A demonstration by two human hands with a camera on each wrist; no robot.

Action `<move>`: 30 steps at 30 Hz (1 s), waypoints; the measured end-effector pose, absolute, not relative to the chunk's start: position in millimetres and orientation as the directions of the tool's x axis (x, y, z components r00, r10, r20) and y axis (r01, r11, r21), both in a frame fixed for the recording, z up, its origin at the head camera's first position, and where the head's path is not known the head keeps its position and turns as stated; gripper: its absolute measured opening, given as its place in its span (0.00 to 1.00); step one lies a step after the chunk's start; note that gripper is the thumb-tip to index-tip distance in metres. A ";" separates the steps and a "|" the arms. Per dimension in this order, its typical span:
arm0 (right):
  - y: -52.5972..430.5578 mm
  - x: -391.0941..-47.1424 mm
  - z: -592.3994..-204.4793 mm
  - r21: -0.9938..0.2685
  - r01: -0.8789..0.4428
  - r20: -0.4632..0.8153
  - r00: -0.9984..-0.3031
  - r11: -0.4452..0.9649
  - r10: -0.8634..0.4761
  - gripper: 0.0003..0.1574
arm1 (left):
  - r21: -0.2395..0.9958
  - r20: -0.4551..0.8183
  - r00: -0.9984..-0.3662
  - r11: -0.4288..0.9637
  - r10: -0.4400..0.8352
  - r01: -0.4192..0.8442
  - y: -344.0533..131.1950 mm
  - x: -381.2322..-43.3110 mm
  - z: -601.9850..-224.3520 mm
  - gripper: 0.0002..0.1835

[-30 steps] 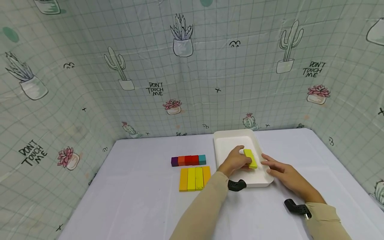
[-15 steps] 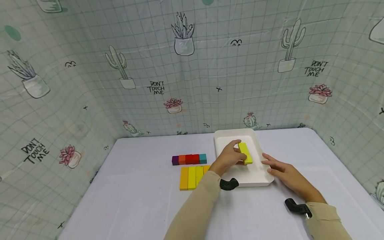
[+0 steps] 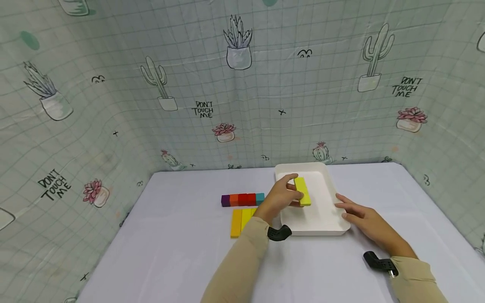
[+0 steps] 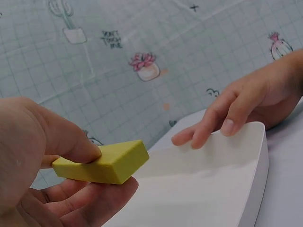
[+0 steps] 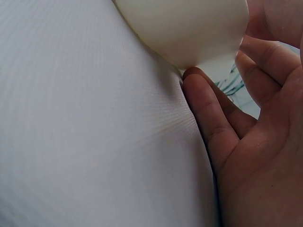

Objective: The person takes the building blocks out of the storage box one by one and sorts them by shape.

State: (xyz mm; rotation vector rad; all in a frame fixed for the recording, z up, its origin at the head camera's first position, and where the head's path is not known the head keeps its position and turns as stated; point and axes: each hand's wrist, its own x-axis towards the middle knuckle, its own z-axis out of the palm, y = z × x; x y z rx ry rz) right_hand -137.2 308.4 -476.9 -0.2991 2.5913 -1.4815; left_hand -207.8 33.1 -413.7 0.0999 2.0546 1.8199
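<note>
My left hand [image 3: 278, 200] pinches a bright yellow rectangular block [image 3: 303, 192] above the left part of a white tray [image 3: 329, 212]. In the left wrist view, the thumb lies on top of the yellow block [image 4: 102, 163] and fingers support it from below. My right hand [image 3: 373, 227] rests at the tray's right side, fingers extended and touching its edge. Close up in the right wrist view, one fingertip [image 5: 201, 87] meets the base of the tray wall [image 5: 194, 33]. Part of the tray is hidden behind the left hand.
Left of the tray, a row of purple, orange, red and teal blocks [image 3: 242, 200] lies on the white tabletop [image 3: 170, 248]. Nearer to me lie an orange-yellow block [image 3: 236, 223] and yellow blocks [image 3: 246, 216], partly covered by my left forearm. A cactus-print cloth [image 3: 265, 84] surrounds the table.
My left hand has carried the yellow block leftward and slightly away from me, from the tray's middle toward its left side. The right hand has stayed at the tray's edge.
</note>
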 end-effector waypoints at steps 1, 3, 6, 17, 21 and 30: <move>309.5 -137.2 -476.4 -0.864 -0.105 -0.020 -0.970 0.493 -0.242 0.30 | 0.968 -0.239 -0.921 0.151 0.308 -0.200 32.1 -207.9 -412.9 0.36; 311.3 -137.0 -475.1 -0.865 -0.109 -0.017 -0.969 0.490 -0.245 0.30 | 0.967 -0.240 -0.922 0.158 0.305 -0.200 29.8 -207.4 -410.9 0.36; 313.3 -136.0 -472.6 -0.868 -0.101 -0.022 -0.970 0.485 -0.240 0.30 | 0.962 -0.251 -0.924 0.184 0.289 -0.203 25.9 -205.6 -407.9 0.35; 314.3 -134.1 -477.0 -0.881 -0.121 0.001 -0.967 0.457 -0.255 0.28 | 0.961 -0.260 -0.925 0.168 0.277 -0.220 6.9 -197.3 -413.3 0.33; 312.2 -136.1 -480.3 -0.876 -0.151 0.027 -0.964 0.459 -0.266 0.27 | 0.964 -0.247 -0.927 0.165 0.281 -0.207 -3.4 -195.5 -415.4 0.33; 308.8 -135.0 -477.6 -0.880 -0.124 0.007 -0.969 0.459 -0.249 0.29 | 0.953 -0.259 -0.929 0.225 0.266 -0.201 -25.7 -192.3 -412.9 0.32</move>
